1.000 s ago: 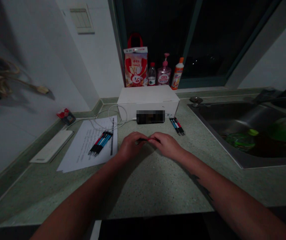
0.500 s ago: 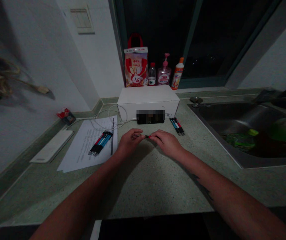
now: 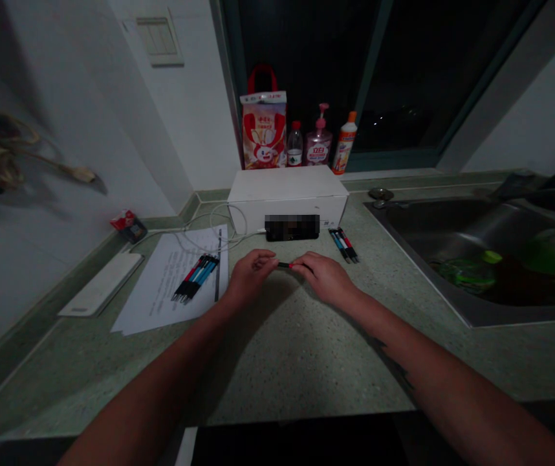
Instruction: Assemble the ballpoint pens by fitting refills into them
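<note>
A red and black pen [image 3: 285, 265] is held level between my two hands above the counter. My left hand [image 3: 252, 273] pinches its black end, while the fingers of my right hand [image 3: 320, 274] close on its red part. On the printed sheets [image 3: 154, 281] at the left lie several pens [image 3: 196, 278] in red, white, blue and black. More pens [image 3: 344, 244] rest on the counter to the right of a dark phone [image 3: 292, 228], which leans against a white box [image 3: 287, 191].
A sink [image 3: 445, 259] with green items is at the right. Behind the box stand a red bag [image 3: 264, 133] and bottles [image 3: 319, 142]. A white flat object [image 3: 101, 285] and a small red packet [image 3: 129, 225] lie at the left, near a white cable [image 3: 187, 228].
My left fingers have shifted slightly at the pen's black end, and more of its dark part shows between my hands. My right hand has hardly moved.
</note>
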Motion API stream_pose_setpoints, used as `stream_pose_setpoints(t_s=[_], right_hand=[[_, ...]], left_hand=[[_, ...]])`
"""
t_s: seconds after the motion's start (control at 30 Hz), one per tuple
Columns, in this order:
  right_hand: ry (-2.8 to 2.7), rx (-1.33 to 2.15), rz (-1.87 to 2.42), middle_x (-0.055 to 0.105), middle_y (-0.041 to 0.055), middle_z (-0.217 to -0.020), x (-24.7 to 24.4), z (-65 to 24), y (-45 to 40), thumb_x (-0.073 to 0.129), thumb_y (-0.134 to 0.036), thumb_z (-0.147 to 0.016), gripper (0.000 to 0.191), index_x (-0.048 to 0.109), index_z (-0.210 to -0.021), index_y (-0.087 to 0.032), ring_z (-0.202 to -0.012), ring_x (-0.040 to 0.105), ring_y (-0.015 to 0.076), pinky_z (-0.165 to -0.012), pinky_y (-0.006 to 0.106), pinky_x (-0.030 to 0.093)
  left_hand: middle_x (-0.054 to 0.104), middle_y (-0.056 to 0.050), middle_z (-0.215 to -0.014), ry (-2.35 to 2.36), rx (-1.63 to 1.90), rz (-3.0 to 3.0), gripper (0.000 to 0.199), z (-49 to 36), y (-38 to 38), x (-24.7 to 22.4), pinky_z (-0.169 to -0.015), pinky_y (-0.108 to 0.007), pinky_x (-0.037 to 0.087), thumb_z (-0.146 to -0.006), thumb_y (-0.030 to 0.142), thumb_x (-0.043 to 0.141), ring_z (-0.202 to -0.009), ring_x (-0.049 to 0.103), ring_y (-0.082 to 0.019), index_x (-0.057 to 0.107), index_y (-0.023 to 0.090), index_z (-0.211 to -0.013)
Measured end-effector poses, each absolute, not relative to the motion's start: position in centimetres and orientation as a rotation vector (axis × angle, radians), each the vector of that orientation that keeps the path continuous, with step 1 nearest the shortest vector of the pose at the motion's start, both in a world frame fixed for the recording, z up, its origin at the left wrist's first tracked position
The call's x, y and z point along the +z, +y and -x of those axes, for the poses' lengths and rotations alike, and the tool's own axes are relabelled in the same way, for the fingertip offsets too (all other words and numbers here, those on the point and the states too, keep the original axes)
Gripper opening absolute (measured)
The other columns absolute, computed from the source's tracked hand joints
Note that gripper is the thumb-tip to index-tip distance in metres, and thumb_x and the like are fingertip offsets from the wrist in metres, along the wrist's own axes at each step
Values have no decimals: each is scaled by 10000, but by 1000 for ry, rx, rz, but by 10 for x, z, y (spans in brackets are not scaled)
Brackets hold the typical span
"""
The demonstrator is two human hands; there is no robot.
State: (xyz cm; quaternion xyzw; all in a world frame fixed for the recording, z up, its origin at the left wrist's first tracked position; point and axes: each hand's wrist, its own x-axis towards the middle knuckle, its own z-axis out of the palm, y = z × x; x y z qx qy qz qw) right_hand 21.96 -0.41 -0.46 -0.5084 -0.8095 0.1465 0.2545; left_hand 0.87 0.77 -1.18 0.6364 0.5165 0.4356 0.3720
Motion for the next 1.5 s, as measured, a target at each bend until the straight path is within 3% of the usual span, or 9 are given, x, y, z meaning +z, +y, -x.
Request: stream_pose_setpoints(t_s=[0.1, 0.53, 0.83, 1.03, 1.17, 1.5], right_hand=[[-2205, 388, 1369, 728, 66, -988, -5, -220, -4, 545, -334, -1016, 218, 736, -998, -229, -916, 680, 229, -788, 340, 487], [-2196, 389, 1362, 731, 68, -1001, -5, -221, -4, 553, -342, -1013, 219, 738, -1016, -224, -931, 680, 233, -781, 333, 478], [-2116, 591, 1316, 754, 71, -984, -8, -221, -1, 539, -280, -1003, 216, 738, -963, -209, -925, 688, 219, -820, 336, 495], [-2054, 523, 1359, 754, 70, -1029, -7, -221, -3, 649, -306, -936, 159, 713, -1062, -233, -918, 686, 227, -785, 337, 494], [-2102, 400, 1392, 747, 60, -987, -5, -222, -4, 632, -314, -951, 130, 723, -997, -232, -886, 675, 225, -747, 328, 465], [-2008, 562, 1358, 773, 58, -956, -6, -223, -2, 603, -349, -963, 178, 740, -991, -240, -862, 693, 226, -766, 350, 488]], left_hand=[[734, -28, -784, 1324, 1090, -1633, 127, -8, 8, -13, -763, -326, 551, -822, 322, 663, -769, 696, -188, 690, 198, -829], [749, -26, -773, 1338, 1125, -1573, 102, -9, 9, -11, -744, -327, 556, -829, 292, 689, -748, 707, -186, 716, 194, -842], [784, -20, -854, 1345, 1155, -1729, 38, -7, 7, -5, -854, -355, 543, -770, 256, 724, -836, 704, -202, 738, 230, -793], [774, -30, -798, 1413, 1189, -1633, 137, -7, 7, -6, -775, -341, 543, -815, 338, 678, -773, 700, -197, 729, 210, -821], [763, -23, -742, 1411, 1191, -1549, 170, -6, 9, -7, -729, -327, 554, -816, 369, 680, -730, 705, -192, 712, 202, -812], [762, -37, -783, 1376, 1256, -1590, 146, -5, 9, -6, -748, -333, 551, -782, 345, 713, -755, 693, -193, 725, 202, -809]])
